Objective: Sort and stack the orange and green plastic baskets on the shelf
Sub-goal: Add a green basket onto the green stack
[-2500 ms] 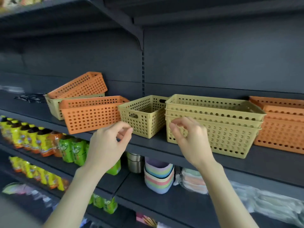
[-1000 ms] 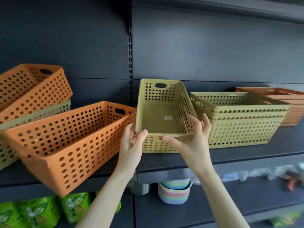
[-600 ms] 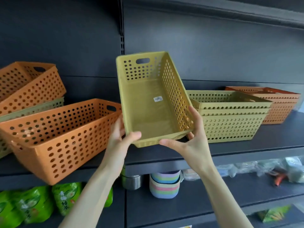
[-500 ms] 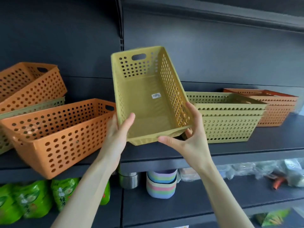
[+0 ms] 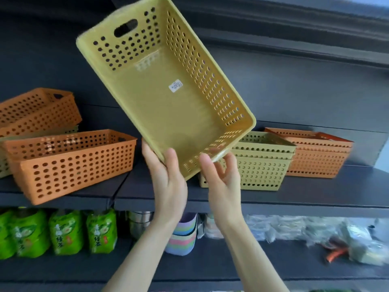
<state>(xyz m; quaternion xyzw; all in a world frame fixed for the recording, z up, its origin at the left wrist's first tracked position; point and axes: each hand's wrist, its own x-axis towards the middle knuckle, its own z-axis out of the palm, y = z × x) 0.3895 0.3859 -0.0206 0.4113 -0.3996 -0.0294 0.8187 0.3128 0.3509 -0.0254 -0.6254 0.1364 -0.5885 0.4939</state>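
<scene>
Holds the green basket (image 5: 179, 114) up in the air in front of the shelving, clear of the board below, tilted steeply with the open top towards the camera and the handle slot uppermost. Shows a small white sticker (image 5: 175, 85) on the inner floor. Grips the lower end with the left hand (image 5: 168, 178), thumb on the near wall, fingers behind. Pinches the lower right corner with the right hand (image 5: 221, 178), thumb tip on the wall, fingers curved behind.

Behind the right hand, on the dark shelf (image 5: 315, 197): a stack of nested green baskets (image 5: 263, 165), upright. Just beside it to the right, a stack of nested orange baskets (image 5: 315, 161). Well apart on the left, a single orange basket (image 5: 73, 163) overhanging the front edge. Behind that, a tilted orange basket (image 5: 37, 110) lying on another green one, mostly hidden.

On the lower shelf: green tea packets (image 5: 63, 232) at left, steel cups (image 5: 139, 222), a stack of pastel bowls (image 5: 183, 234) between the forearms, clear plastic bags (image 5: 284, 226) at right, blurred.
</scene>
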